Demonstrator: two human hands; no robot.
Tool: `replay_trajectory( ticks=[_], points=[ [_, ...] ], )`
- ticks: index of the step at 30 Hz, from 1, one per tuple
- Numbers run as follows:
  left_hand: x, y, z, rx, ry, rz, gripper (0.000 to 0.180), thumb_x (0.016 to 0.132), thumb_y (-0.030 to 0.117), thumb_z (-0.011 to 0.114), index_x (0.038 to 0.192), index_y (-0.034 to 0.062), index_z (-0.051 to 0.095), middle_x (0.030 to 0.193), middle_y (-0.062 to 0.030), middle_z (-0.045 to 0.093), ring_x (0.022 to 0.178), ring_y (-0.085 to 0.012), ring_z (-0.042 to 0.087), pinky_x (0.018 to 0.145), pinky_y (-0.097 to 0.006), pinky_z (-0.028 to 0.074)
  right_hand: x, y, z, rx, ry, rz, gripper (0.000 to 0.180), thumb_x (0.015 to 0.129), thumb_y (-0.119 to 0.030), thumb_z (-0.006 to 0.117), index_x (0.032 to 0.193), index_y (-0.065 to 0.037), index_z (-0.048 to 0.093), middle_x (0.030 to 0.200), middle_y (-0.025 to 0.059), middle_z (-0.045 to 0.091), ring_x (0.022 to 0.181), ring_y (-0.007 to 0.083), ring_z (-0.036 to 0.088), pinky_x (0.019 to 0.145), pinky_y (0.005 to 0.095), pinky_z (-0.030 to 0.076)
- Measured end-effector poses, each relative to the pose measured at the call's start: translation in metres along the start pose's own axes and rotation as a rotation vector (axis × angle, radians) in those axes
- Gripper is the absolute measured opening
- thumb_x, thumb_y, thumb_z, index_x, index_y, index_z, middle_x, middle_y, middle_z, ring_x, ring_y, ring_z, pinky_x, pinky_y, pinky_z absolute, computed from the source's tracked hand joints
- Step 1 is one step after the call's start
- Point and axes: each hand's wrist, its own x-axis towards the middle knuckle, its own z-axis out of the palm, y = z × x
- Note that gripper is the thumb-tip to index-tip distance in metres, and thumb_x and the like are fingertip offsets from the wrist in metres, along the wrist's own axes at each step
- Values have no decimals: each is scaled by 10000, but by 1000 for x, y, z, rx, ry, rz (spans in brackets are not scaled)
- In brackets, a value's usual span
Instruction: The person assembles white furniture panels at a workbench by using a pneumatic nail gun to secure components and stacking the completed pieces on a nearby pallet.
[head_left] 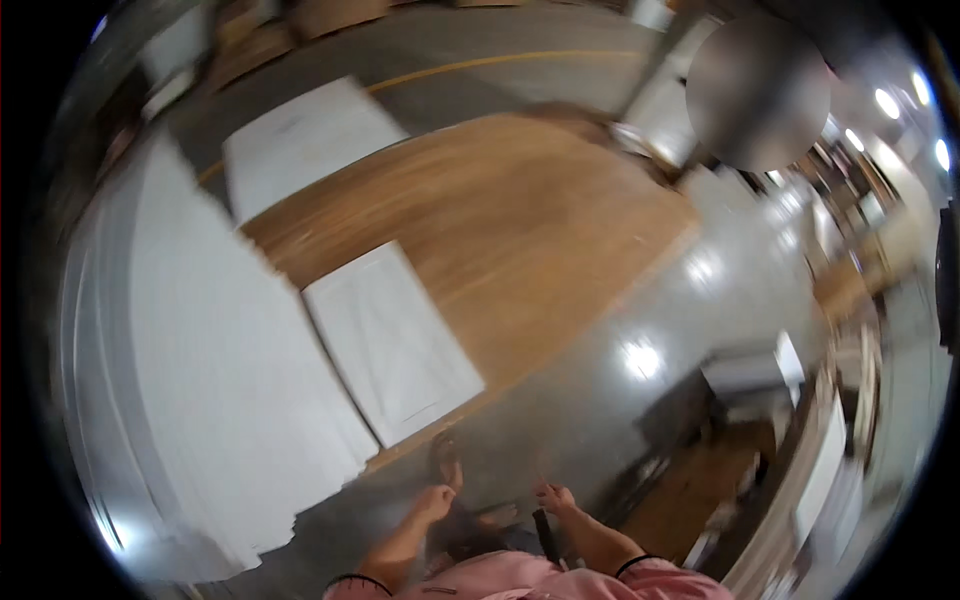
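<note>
White panel (pixel 395 345) on brown board (pixel 560 230)

Pink shirt (pixel 500 577), short sleeves (pixel 662 578) edged with dark trim (pixel 632 563); dark, blurred lower garment (pixel 468 538).

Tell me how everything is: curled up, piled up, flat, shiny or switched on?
Left hand: fingers look curled; can't tell if holding anything
Right hand: fingers look curled; grip too blurred to tell
White stack: piled up, edges uneven
Small white panel: lying flat
Brown board: flat, partly covered
Floor: shiny
Lights: on
</note>
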Motion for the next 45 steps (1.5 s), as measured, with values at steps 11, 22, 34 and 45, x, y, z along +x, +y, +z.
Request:
replay_trajectory(
  ticks=[11, 22, 34, 45],
  points=[
    [-13, 208, 102, 410, -424, 525, 343, 911, 324, 684, 985, -1, 766, 810, -166, 734, 760, -218, 714, 717, -388, 540, -251, 269, -79, 859, 692, 38, 337, 949, -368, 621, 970, -77, 791, 850, 86, 772, 832, 185, 745, 792, 326, 566],
    [-126, 407, 393, 767, -943, 1143, 424, 1024, 352, 547, 880, -16, 703, 788, -216, 694, 743, -379, 677, 726, -444, 519, -371, 351, -59, 1432, 1403, 506, 412, 978, -363, 620, 761, -13, 641, 625, 75, 640, 605, 151, 615, 612, 335, 483],
    [-380, 510, 622, 398, -1705, 1878, 161, 932, 192, 691, 1018, 57, 707, 955, -159, 687, 923, -399, 632, 829, -473, 509, -460, 449, -75, 1184, 2168, 1028, 134, 984, -119, 636, 922, -3, 660, 736, 18, 652, 686, 80, 607, 638, 259, 490],
    [-435, 489, 712, 573, -1382, 2198, 271, 883, 245, 718, 1132, 140, 690, 1224, -96, 631, 1203, -349, 539, 1066, -497, 393, -558, 540, 7, 1053, 2275, 1579, 258, 899, -165, 722, 1104, -12, 687, 1057, 164, 688, 973, 308, 676, 876, 411, 535]
  ],
)
